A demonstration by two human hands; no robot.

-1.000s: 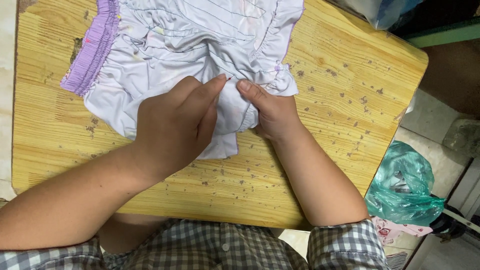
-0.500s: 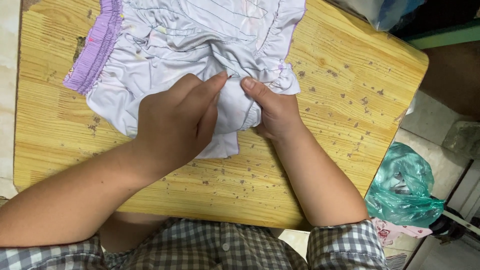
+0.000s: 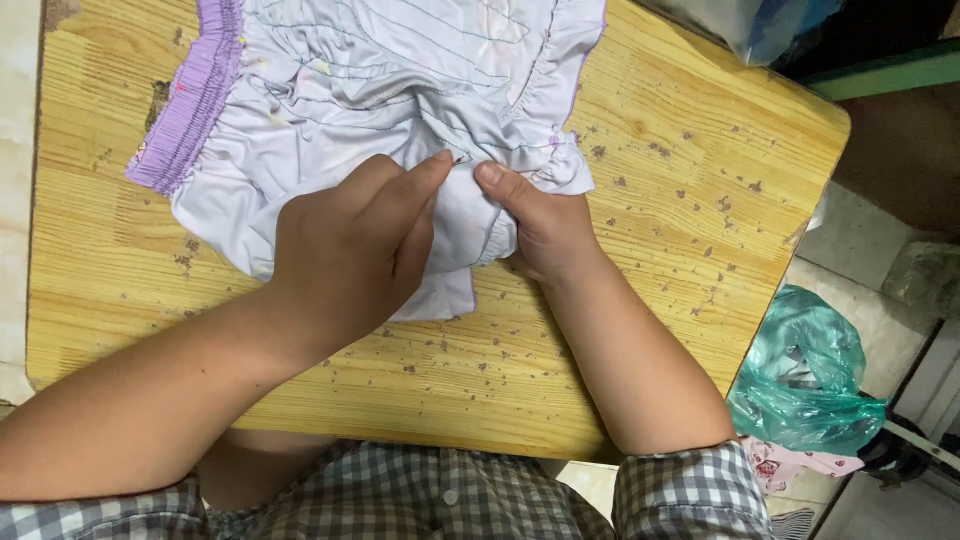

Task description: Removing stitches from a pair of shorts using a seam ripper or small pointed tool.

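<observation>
Both hands, left (image 3: pixel 350 245) and right (image 3: pixel 540 225), are pinching a fold of the pale lilac garment (image 3: pixel 400 90), fingertips nearly meeting, on the wooden surface (image 3: pixel 680 200).

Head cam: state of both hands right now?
Left hand: curled, fingers pinching the pale lilac garment.
Right hand: closed, gripping a fold of the same garment on the wooden table.

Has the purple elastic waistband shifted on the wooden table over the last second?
Yes. The waistband has slid slightly away from the person, toward the table's far edge.
</observation>
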